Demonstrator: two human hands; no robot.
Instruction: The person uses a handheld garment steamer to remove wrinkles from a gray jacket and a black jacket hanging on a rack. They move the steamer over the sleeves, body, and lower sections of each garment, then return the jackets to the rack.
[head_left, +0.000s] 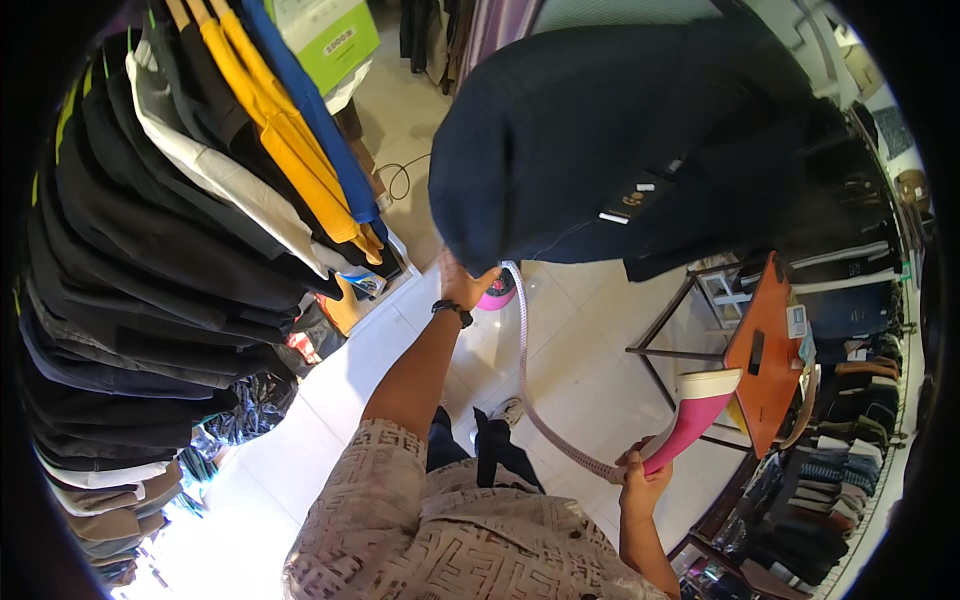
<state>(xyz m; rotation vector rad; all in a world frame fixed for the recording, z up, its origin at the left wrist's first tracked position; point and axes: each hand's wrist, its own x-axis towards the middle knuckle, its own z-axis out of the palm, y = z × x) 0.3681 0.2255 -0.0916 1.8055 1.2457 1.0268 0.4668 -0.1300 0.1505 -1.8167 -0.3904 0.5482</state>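
My left hand (463, 283), with a dark band on its wrist, grips the lower left edge of a dark navy garment (555, 142); some fingers are hidden by the cloth. A black tag (632, 199) dangles on the garment's front. In my right hand (643, 480) is the handle of a pink and white garment steamer head (697, 412), its broad pale end tilted up and away from the garment. From the handle a ribbed hose (523, 352) curves up to a pink steamer base (496, 295) on the floor, partly covered by my left hand and the garment.
At left hangs a dense row of clothes (150, 247), mostly black. An orange-topped table (765, 367) with dark metal legs stands at right, carrying small items. Folded clothes (832, 480) fill shelving behind it. A cable (397, 176) lies on the tiled floor (570, 330).
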